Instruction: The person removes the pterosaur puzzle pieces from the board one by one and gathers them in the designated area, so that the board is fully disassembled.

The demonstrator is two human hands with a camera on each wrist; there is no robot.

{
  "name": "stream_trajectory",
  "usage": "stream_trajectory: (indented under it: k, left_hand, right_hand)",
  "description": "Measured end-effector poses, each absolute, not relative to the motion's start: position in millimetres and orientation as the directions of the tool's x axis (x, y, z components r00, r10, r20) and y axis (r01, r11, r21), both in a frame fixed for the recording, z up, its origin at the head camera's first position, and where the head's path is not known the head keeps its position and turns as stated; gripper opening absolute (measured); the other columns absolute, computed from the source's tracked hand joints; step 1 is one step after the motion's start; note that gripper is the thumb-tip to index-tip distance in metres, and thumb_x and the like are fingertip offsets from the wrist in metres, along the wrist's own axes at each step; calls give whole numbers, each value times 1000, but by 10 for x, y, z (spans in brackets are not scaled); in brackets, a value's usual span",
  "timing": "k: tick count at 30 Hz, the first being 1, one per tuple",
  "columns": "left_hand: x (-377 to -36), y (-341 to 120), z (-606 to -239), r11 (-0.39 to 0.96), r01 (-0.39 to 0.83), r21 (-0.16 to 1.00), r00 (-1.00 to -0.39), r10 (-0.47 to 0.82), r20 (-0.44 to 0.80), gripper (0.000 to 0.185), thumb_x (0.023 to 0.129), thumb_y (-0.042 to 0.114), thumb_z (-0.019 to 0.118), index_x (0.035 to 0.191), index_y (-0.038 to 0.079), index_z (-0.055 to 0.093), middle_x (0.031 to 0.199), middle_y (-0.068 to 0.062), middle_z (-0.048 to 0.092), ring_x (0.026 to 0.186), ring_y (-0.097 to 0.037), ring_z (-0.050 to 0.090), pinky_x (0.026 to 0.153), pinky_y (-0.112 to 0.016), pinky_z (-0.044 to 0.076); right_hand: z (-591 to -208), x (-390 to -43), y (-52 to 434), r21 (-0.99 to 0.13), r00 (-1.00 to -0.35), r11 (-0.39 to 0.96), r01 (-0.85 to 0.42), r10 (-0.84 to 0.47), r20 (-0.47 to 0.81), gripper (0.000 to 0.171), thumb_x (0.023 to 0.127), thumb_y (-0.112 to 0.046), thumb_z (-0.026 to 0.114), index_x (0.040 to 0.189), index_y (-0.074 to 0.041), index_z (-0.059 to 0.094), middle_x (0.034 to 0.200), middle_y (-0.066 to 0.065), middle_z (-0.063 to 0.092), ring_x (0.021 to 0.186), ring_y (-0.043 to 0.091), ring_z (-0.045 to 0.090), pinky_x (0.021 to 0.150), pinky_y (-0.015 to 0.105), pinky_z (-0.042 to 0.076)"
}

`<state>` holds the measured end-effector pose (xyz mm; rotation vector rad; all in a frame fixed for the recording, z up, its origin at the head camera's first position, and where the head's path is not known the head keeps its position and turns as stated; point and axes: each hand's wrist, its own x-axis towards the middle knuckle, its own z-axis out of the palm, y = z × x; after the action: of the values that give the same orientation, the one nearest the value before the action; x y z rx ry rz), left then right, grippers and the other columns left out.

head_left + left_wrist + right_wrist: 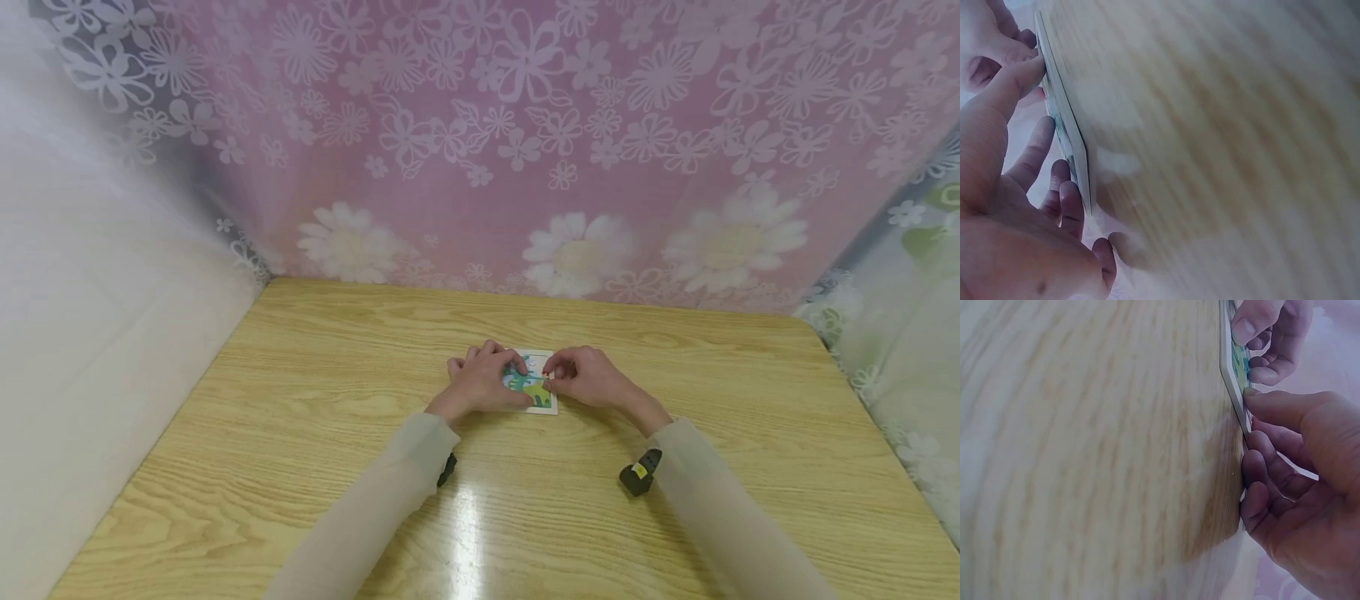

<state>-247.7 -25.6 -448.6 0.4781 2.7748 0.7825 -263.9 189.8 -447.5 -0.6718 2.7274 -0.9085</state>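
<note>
- at the middle of the wooden counter (300,467), a small flat picture board (547,407) with a white border lies face up; it looks like a little jigsaw in a tray, showing green and blue colour, though the design is too small to read.
- left hand (480,382): it rests over the left part of the board, palm down. the left wrist view shows the fingers (1038,147) lying fairly straight along the board's edge (1069,134), so the grip is relaxed and pressing, not closed round anything.
- right hand (588,377): the fingers are curled, and thumb and forefinger meet at the board's right part. the right wrist view shows a fingertip (1259,400) down on the thin edge of the board (1233,375). the grip reads as a pinch at the board's face; whether it holds a loose piece or only the board's edge cannot be told.
- both hands nearly touch each other above the board.
- progress, as a judgement: most of the coloured picture appears filled in, and no loose pieces lie on the counter, so the work seems near its end. what is left is likely seating whatever sits under the right fingertips. the part of the board under the left hand is hidden and cannot be checked.
- surroundings: a pink flowered curtain (525,125) hangs behind the counter; pale sleeves (390,500) cover both forearms.
</note>
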Motion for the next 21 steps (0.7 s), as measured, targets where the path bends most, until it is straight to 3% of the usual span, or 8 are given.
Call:
stream_trajectory:
  k: [21]
  left_hand:
    - [-2498, -247, -4496, 813, 231, 535, -928, 349, -131, 35, 72, 53, 74, 101, 39, 60, 121, 6, 46, 100, -22, 39, 83, -49, 19]
  right_hand:
    - [-4499, -2638, 1882, -651, -896, 706, -280, -435, -86, 14, 86, -23, 69, 96, -13, 65, 80, 3, 59, 67, 16, 51, 62, 29, 42]
